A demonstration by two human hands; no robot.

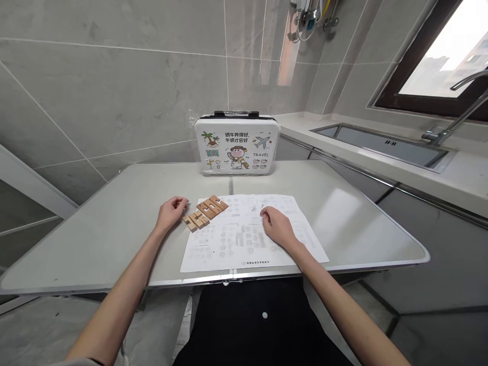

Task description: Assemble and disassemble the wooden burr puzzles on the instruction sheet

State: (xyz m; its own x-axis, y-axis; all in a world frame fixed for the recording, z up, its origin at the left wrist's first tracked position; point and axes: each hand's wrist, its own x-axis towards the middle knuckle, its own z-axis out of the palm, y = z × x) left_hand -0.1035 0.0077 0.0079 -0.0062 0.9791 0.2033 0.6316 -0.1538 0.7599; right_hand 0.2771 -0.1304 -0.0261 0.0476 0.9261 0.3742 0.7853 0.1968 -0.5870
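Note:
My left hand rests on the table with its fingers loosely curled and nothing visible in them. Just to its right lie several notched wooden puzzle pieces, a pale row and a reddish-brown row, side by side on the upper left corner of a printed sheet. On the right half of this sheet my right hand lies with fingers curled in; I see no object in it. Small grey diagrams cover the paper, and its heading line near me appears upside down.
A white cartoon-printed carry case in clear wrap stands at the table's back edge, against the tiled wall. The folding table has a metal rim and a centre seam. To the right are a counter, a sink and a tap.

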